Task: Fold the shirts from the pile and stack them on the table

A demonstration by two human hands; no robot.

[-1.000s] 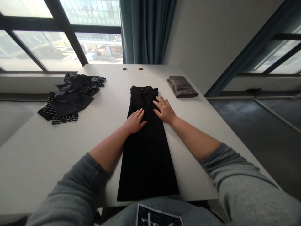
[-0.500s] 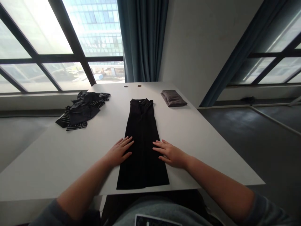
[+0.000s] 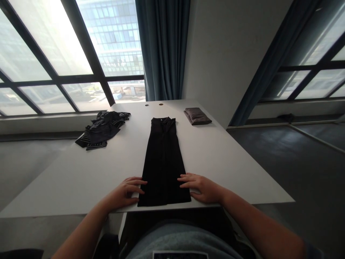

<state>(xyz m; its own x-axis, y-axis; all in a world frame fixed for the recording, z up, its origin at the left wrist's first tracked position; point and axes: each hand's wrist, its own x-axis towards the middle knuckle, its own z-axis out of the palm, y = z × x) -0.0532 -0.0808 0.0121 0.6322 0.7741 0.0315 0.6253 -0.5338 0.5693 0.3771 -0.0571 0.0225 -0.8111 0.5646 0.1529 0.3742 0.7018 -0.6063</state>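
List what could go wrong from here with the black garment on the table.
1. The bottom of the black garment lies close to the near edge of the white table; a pull toward the person might drag it over.
2. The left hand and right hand touch only its lower sides, so the bunched fabric at the far end could stay wrinkled.
3. The crumpled clothes lie near the table's left edge and might slip off if knocked.

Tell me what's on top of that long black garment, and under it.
Fingers of the left hand and right hand lie over the side edges of the black garment. It lies on the white table, which shows around it; the surface beneath is hidden.
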